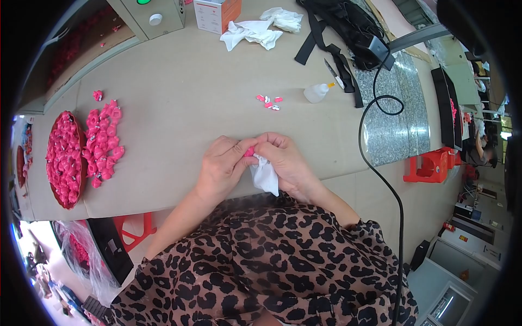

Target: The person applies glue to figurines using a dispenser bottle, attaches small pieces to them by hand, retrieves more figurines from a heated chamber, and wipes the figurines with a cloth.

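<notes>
Near the front edge of the table, my left hand (222, 163) pinches a small pink piece (249, 152) between thumb and fingers. Against it from the other side is my right hand (284, 160), its fingers closed on the same pink piece and on a white cloth (265, 176) that hangs down toward my lap. The fingers cover most of the pink piece. Beyond my hands lie several small pink and white pieces (268, 102), with a small white bottle (316, 93) with a yellow tip to their right.
At the left are a round tray (66, 205) heaped with pink pieces and a loose pile (103, 142) beside it. White cloths (253, 33) and a box (216, 16) stand at the back. A black cable (399, 201) runs down the right side, near a knife (334, 73).
</notes>
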Demonstrator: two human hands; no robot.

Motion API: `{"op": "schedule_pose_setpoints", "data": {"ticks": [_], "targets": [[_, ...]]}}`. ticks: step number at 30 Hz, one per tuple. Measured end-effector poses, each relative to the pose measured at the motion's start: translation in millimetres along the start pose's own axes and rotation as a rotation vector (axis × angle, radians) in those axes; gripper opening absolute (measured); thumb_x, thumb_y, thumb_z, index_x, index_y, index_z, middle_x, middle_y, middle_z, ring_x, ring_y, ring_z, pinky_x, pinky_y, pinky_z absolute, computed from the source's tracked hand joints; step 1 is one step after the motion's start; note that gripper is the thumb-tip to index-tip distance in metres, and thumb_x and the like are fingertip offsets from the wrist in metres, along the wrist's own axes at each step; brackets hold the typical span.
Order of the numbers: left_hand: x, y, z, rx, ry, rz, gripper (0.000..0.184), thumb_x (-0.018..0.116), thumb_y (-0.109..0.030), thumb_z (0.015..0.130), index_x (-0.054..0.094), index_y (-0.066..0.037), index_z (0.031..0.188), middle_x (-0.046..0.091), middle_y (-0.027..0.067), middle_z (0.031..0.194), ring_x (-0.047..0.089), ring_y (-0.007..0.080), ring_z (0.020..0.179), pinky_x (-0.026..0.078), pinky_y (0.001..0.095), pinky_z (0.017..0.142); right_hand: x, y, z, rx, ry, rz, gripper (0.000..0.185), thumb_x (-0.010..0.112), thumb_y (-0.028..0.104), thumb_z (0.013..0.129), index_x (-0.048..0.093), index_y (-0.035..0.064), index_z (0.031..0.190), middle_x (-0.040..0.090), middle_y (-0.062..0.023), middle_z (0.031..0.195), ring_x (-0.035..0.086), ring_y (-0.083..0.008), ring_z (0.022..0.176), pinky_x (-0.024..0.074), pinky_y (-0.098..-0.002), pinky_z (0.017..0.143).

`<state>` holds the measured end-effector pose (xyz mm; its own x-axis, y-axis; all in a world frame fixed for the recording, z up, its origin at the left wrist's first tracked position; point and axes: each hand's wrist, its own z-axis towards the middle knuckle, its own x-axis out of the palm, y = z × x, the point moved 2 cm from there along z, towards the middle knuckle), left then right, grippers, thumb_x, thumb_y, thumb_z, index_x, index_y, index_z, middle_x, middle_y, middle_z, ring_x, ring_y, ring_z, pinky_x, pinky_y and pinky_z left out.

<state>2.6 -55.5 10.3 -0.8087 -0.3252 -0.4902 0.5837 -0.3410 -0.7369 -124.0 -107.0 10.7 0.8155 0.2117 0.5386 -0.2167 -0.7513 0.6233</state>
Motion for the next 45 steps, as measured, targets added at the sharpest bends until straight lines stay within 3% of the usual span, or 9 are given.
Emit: {"op": "schedule_pose_setpoints", "data": {"ticks": [10, 16, 19, 23, 27, 30, 34, 37, 45], "targets": [[-2, -4, -1, -0.037, 0.036, 0.008, 0.035, 0.071, -0.005, 0.062, 0.063, -0.005, 0.096, 0.059, 0.0068, 0.077, 0.053, 0.0213, 0.069, 0.045, 0.0297, 0.063, 0, -1, 0, -0.007, -0.016, -0.001, 0.004, 0.055, 0.001, 0.08, 0.053, 0.0019, 0.076, 0.055, -0.0031, 0.07, 0.053, -0.0076, 0.057, 0.0418, -0.0213, 0.048], [-3, -2, -2, -0.139, -0.002, -0.088, 0.033, 0.066, -0.009, 0.073, 0.059, -0.005, 0.104, 0.059, 0.0094, 0.079, 0.056, 0.0209, 0.071, 0.046, 0.0293, 0.064, 6, 18, -18, -0.088, 0.043, -0.128, 0.014, 0.057, 0.01, 0.084, 0.056, -0.0007, 0.092, 0.059, -0.005, 0.08, 0.056, -0.0093, 0.069, 0.0449, -0.0217, 0.057], [-7, -3, -3, -0.188, -0.045, -0.095, 0.035, 0.06, -0.012, 0.08, 0.052, -0.005, 0.113, 0.058, 0.0137, 0.084, 0.057, 0.0248, 0.076, 0.046, 0.033, 0.068, -30, 31, -16, -0.533, -0.212, -0.315, 0.018, 0.055, 0.014, 0.086, 0.056, 0.0008, 0.098, 0.057, -0.0041, 0.086, 0.054, -0.0097, 0.076, 0.0448, -0.0229, 0.064], [-34, -5, 6, -0.158, 0.014, 0.218, 0.021, 0.055, -0.015, 0.082, 0.052, -0.003, 0.099, 0.056, 0.015, 0.086, 0.053, 0.0314, 0.082, 0.044, 0.0394, 0.074, -78, 81, -25, -1.096, -0.736, -1.245, 0.021, 0.053, 0.011, 0.085, 0.052, -0.0035, 0.099, 0.056, -0.0138, 0.09, 0.054, -0.0237, 0.081, 0.0427, -0.0321, 0.073], [-103, 35, 8, -0.075, -0.161, 0.686, 0.022, 0.055, -0.013, 0.079, 0.053, -0.002, 0.098, 0.057, 0.0122, 0.091, 0.053, 0.0295, 0.084, 0.039, 0.0415, 0.081, -74, 101, -27, -0.949, -0.763, -1.767, 0.026, 0.05, 0.011, 0.084, 0.05, -0.005, 0.105, 0.053, -0.0218, 0.1, 0.05, -0.0385, 0.09, 0.0406, -0.042, 0.079], [-163, 63, 5, -0.119, -0.18, 1.092, 0.025, 0.052, -0.013, 0.078, 0.053, -0.003, 0.1, 0.057, 0.0108, 0.093, 0.052, 0.0257, 0.091, 0.034, 0.0457, 0.086, -78, 96, -19, -0.952, -0.754, -1.897, 0.026, 0.046, 0.007, 0.085, 0.05, -0.0051, 0.108, 0.05, -0.0231, 0.107, 0.049, -0.0383, 0.096, 0.0401, -0.0417, 0.082], [-219, 89, 4, -0.379, -0.041, 1.37, 0.023, 0.047, -0.012, 0.079, 0.055, -0.002, 0.098, 0.056, 0.0095, 0.09, 0.05, 0.0253, 0.094, 0.033, 0.0495, 0.088, -76, 99, -13, -0.992, -0.695, -1.83, 0.03, 0.045, -0.001, 0.078, 0.05, -0.0048, 0.108, 0.049, -0.023, 0.11, 0.048, -0.0387, 0.097, 0.0392, -0.0407, 0.084], [-234, 107, 7, -0.493, -0.087, 1.323, 0.027, 0.049, -0.01, 0.076, 0.054, -0.002, 0.102, 0.055, 0.0102, 0.095, 0.05, 0.024, 0.094, 0.035, 0.0446, 0.085, -66, 101, -11, -0.745, -0.722, -2.018, 0.031, 0.046, -0.004, 0.075, 0.051, -0.0044, 0.106, 0.05, -0.0223, 0.107, 0.048, -0.0369, 0.095, 0.0391, -0.04, 0.084], [-256, 129, 90, -0.553, 0.052, 1.071, 0.017, 0.05, -0.008, 0.072, 0.062, -0.004, 0.083, 0.061, 0.0146, 0.085, 0.059, 0.0295, 0.083, 0.046, 0.0392, 0.072, -58, 87, 5, -1.394, -0.763, -1.663, 0.025, 0.043, -0.007, 0.075, 0.051, -0.0055, 0.099, 0.05, -0.0204, 0.099, 0.047, -0.0351, 0.092, 0.0379, -0.0415, 0.081]]}}
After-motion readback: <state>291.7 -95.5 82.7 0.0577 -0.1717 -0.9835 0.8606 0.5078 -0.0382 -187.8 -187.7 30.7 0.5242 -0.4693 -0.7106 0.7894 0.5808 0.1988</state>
